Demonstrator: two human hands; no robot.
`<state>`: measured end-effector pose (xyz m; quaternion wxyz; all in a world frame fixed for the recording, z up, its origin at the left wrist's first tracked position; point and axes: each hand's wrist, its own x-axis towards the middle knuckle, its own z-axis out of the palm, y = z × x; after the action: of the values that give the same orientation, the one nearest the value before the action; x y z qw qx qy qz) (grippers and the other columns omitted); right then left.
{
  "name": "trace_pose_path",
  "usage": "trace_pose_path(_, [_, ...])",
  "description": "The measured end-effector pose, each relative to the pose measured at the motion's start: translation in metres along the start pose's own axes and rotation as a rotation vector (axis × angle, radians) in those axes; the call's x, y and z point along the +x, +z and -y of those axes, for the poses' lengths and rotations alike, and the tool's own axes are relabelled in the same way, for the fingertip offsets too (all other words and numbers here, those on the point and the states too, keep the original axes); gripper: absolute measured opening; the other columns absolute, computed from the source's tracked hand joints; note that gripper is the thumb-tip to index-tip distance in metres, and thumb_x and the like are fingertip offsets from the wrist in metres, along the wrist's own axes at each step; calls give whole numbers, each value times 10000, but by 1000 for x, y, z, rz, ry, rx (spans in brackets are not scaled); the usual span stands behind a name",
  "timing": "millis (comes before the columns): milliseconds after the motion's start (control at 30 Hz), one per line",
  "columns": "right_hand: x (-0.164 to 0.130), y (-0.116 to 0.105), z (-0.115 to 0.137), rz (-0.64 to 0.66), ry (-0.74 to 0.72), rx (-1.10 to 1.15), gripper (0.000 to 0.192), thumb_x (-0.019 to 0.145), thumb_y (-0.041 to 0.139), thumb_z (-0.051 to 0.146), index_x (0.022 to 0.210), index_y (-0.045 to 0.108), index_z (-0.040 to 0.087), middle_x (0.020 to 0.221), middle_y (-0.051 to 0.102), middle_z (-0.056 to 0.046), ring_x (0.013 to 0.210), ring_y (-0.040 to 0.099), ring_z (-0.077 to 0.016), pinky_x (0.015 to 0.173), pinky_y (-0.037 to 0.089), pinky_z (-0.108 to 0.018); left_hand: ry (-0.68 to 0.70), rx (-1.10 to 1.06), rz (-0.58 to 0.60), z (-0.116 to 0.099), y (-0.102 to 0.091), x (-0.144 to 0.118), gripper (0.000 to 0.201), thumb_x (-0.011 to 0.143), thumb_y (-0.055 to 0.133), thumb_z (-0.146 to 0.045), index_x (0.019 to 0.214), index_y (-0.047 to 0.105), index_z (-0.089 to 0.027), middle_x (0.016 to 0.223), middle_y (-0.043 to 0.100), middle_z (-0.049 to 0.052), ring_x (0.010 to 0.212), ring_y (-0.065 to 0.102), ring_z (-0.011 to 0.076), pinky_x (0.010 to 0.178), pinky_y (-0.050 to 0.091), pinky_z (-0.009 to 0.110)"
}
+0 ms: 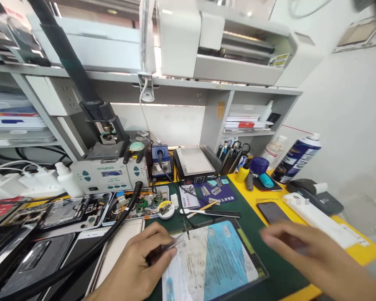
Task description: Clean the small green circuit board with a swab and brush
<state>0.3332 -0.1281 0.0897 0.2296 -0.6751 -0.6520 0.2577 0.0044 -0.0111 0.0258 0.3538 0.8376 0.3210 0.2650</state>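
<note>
My left hand (137, 260) rests at the near edge of the green mat (282, 271) and pinches a thin metal tool (172, 244), its tip lying on an opened device (211, 261) with a blue and white inner surface. My right hand (303, 251) hovers blurred to the right of the device, fingers spread and pointing left, holding nothing. A dark phone (272, 212) lies just beyond that hand on the yellow table top (357, 251).
A soldering station (109, 173), a small hot plate (194, 165), a tray of circuit parts (141, 205) and a black hose (90, 251) crowd the back and left. A spray can (296, 159), a pen cup (230, 156) and a white bar (319, 219) stand on the right. Shelves rise behind.
</note>
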Motion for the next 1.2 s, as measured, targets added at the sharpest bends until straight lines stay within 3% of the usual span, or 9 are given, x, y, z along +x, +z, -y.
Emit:
trace_pose_path(33, [16, 2, 7, -71, -27, -95, 216, 985, 539, 489, 977, 684, 329, 1029, 719, -79, 876, 648, -265, 741, 547, -398, 3, 9, 2, -1, 0, -1, 214, 983, 530, -316, 887, 695, -220, 851, 601, 34, 727, 583, 161, 604, 442, 236])
trace_pose_path(100, [51, 9, 21, -21, -107, -213, 231, 1001, 521, 409, 1032, 689, 253, 1085, 712, -88, 946, 650, -284, 819, 516, -419, 5, 27, -4, -4, -1, -3, 220, 990, 529, -324, 893, 691, -209, 863, 605, 39, 722, 571, 159, 607, 430, 241])
trace_pose_path(200, [95, 25, 32, 100, -176, -253, 188, 940, 653, 357, 1009, 697, 188, 1078, 695, -68, 1009, 640, -265, 873, 514, -427, 12, 47, -9, -8, -2, -6, 238, 999, 521, -335, 894, 691, -207, 887, 609, 42, 717, 563, 156, 605, 418, 243])
trace_pose_path(333, [119, 33, 25, 249, -235, -233, 234, 969, 639, 368, 883, 685, 155, 924, 697, -14, 828, 671, -191, 773, 561, -344, 27, 62, -1, -10, -1, -8, 226, 996, 523, -322, 915, 705, -214, 890, 613, 41, 764, 592, 171, 656, 442, 253])
trace_pose_path(433, [120, 19, 17, 275, -273, -135, 228, 945, 675, 361, 884, 662, 142, 825, 671, 1, 723, 653, -155, 702, 557, -328, 35, 67, -2, -10, 1, -8, 215, 994, 526, -320, 946, 708, -216, 897, 613, 41, 755, 589, 169, 645, 437, 253])
trace_pose_path(600, [105, -7, 12, 351, -278, 157, 394, 946, 587, 555, 1030, 599, 170, 656, 582, 43, 550, 581, -124, 524, 465, -244, 37, 61, 21, -8, 1, -10, 213, 1005, 505, -312, 991, 703, -235, 928, 602, 37, 771, 582, 166, 653, 429, 255])
trace_pose_path(700, [96, -5, 12, 443, -271, 243, 408, 898, 655, 554, 993, 643, 157, 692, 595, 17, 523, 527, -97, 477, 384, -217, 30, 51, 35, -7, 1, -10, 210, 1007, 497, -303, 1011, 697, -240, 940, 601, 38, 806, 592, 174, 678, 438, 263])
trace_pose_path(800, [93, 2, 15, 487, -257, 265, 390, 926, 630, 532, 902, 673, 145, 775, 633, -25, 570, 518, -97, 515, 386, -224, 23, 35, 39, -7, 2, -11, 209, 1004, 495, -296, 1006, 696, -240, 931, 591, 30, 783, 590, 161, 681, 441, 259])
trace_pose_path(1200, [98, 4, 12, 571, -194, 253, 357, 901, 676, 501, 870, 678, 145, 695, 550, 13, 579, 434, -104, 520, 329, -232, 30, 22, 65, -2, 1, -12, 223, 996, 513, -249, 1099, 711, -264, 956, 587, 26, 779, 612, 136, 670, 471, 225])
